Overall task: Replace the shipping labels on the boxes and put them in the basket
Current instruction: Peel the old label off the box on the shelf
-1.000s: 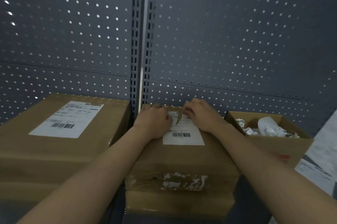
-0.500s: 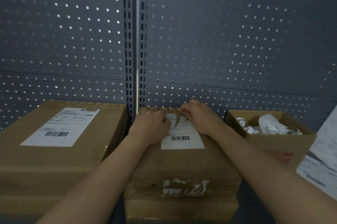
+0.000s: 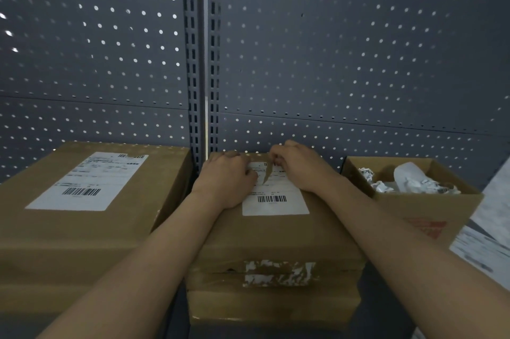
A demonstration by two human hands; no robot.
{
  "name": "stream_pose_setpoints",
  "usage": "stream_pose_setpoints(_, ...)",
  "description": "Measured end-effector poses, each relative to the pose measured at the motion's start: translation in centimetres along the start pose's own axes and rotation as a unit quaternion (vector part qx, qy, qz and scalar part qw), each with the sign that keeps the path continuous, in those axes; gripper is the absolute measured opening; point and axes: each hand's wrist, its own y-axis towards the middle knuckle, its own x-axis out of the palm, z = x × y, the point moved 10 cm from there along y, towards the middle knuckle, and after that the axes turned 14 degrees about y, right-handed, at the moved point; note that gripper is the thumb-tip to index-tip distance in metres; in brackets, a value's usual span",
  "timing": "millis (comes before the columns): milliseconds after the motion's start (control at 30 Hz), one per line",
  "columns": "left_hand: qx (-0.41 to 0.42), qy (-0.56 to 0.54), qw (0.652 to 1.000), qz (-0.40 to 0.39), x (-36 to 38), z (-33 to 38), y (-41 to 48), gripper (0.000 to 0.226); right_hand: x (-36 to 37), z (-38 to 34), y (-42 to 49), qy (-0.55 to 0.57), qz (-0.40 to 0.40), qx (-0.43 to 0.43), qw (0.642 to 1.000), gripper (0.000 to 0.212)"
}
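Evidently the old label [image 3: 276, 202] is being peeled off the middle box [image 3: 276, 236]. The right hand [image 3: 302, 169] pinches the torn flap at 12 o'clock, and the left hand [image 3: 225, 180], fingers curled, grips its 9 o'clock half. Next it likely wants a slow, flat pull toward 6 o'clock.

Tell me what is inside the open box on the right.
The open box holds crumpled white paper scraps; its front wall hides anything lower down.
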Motion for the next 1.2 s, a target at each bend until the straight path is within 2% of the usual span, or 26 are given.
stream_pose_setpoints(367, 0.002, 0.002, 1.000, 0.001, -0.2, 0.1, -0.1, 0.040, -0.8, 0.4, -0.7, 0.049, 0.034, -0.003, 0.998, 0.012)
stream_pose_setpoints(533, 0.001, -0.005, 1.000, -0.005, -0.3, 0.1, -0.2, 0.038, -0.8, 0.2, -0.5, 0.050, 0.038, -0.014, 0.998, 0.017)
stream_pose_setpoints(933, -0.002, -0.008, 1.000, -0.025, -0.4, 0.2, -0.5, 0.036, -1.1, 0.0, 0.5, 0.032, 0.047, -0.020, 0.998, 0.010)
stream_pose_setpoints(1200, 0.006, -0.006, 1.000, -0.013, -0.6, 0.4, -0.8, 0.038, 0.3, -1.3, 1.0, -0.055, -0.024, -0.026, 0.998, 0.017)
